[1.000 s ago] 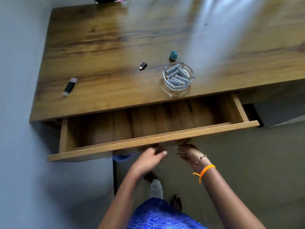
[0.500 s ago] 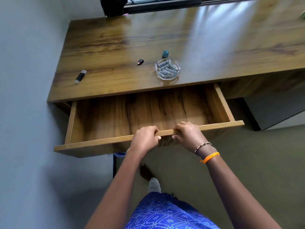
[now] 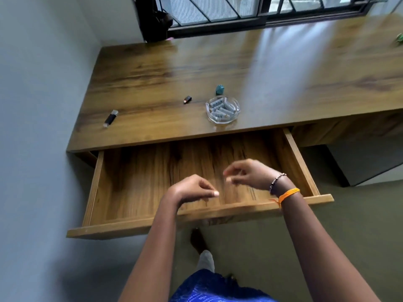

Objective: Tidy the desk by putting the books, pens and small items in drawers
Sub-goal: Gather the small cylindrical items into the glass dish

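Both hands are motion-blurred — the right hand (image 3: 250, 174) more than the left hand (image 3: 192, 189), so its fingers can't be read. The arms hide part of the drawer (image 3: 135, 227) front. The worktop (image 3: 283, 68) runs off the right edge — as does a green object (image 3: 399, 40).

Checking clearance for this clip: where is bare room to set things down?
The drawer floor is bare left of the left hand. The desk is bare right of the glass dish. It is crowded between the flash drive and the dish.
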